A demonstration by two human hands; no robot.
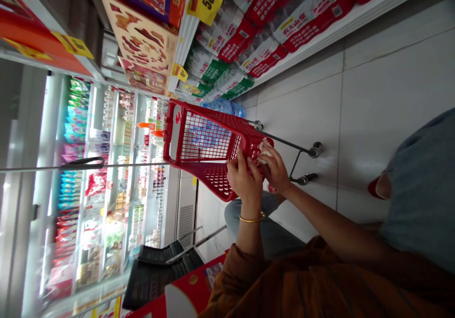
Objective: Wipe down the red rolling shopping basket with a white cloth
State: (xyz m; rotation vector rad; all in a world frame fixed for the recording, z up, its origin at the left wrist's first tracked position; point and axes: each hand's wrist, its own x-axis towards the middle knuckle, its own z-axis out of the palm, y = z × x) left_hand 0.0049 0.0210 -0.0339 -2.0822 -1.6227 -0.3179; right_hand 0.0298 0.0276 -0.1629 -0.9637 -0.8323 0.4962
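My left hand (pixel 246 178), with a gold bracelet on its wrist, is near the middle of the view, its fingers bent and apart with nothing visible in them. Just right of it, my right hand (pixel 276 167) pinches a small white crumpled piece (pixel 265 151); I cannot make out what it is. Both hands overlap the near part of a red plastic shopping cart (pixel 209 168) with mesh sides. Whether they touch the cart is unclear.
The view lies sideways. Shelves with bottled water (pixel 263 55) and boxes (pixel 142 36) run along the top. Lit display shelves (pixel 106 180) fill the left. Black seats (pixel 159 270) stand at the bottom; denim-covered legs (pixel 423 190) and a red shoe (pixel 375 186) are right.
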